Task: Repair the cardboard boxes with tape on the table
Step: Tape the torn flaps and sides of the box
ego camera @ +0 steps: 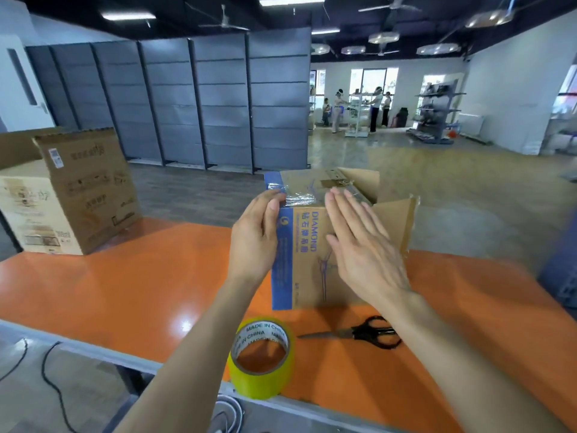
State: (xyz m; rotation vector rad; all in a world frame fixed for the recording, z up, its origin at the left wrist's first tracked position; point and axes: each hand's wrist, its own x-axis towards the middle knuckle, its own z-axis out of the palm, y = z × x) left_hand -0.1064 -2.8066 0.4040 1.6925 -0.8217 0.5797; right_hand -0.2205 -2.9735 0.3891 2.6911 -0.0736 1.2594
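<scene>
Tape roll [262, 381], scissors [371, 332] lie before the box [307, 276]; left hand [254, 239] grips it, right hand [362, 245] presses flat.

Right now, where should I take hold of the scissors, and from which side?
Take the scissors by the black handle loops at their right end, coming down from above with the right hand. They lie flat and closed on the orange table, blades pointing left toward the yellow tape roll, so the loops look safest.

One wide view is taken from the head, tipped down; the orange table [125, 292] is seen close, toward 6 o'clock.
</scene>
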